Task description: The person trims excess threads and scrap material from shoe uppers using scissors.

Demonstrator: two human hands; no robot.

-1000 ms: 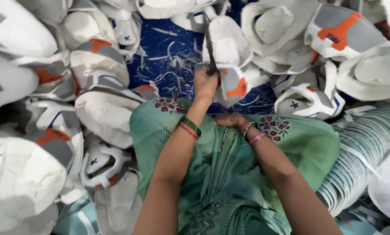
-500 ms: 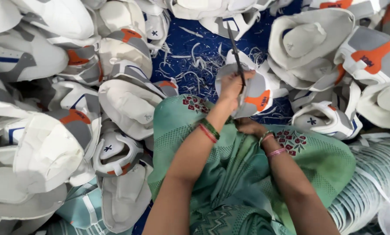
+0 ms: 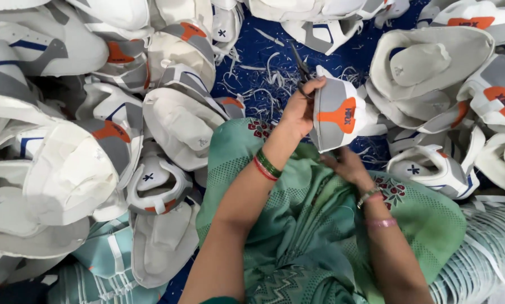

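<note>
My left hand, with green and red bangles on the wrist, grips dark scissors whose blades point away from me. The scissors sit against the top edge of a white and grey shoe upper with an orange patch. My right hand holds this upper from below, over my lap, partly hidden by it. My knees are covered in green patterned cloth.
Heaps of similar white, grey and orange shoe uppers surround me on the left, far side and right. White trimmings litter a blue sheet ahead. A stack of pale flat pieces lies at the lower right.
The view has shifted, so the hands and the upper now sit further right in the frame. The left hand stays at the upper's top edge with the scissors, and the upper has turned slightly.
</note>
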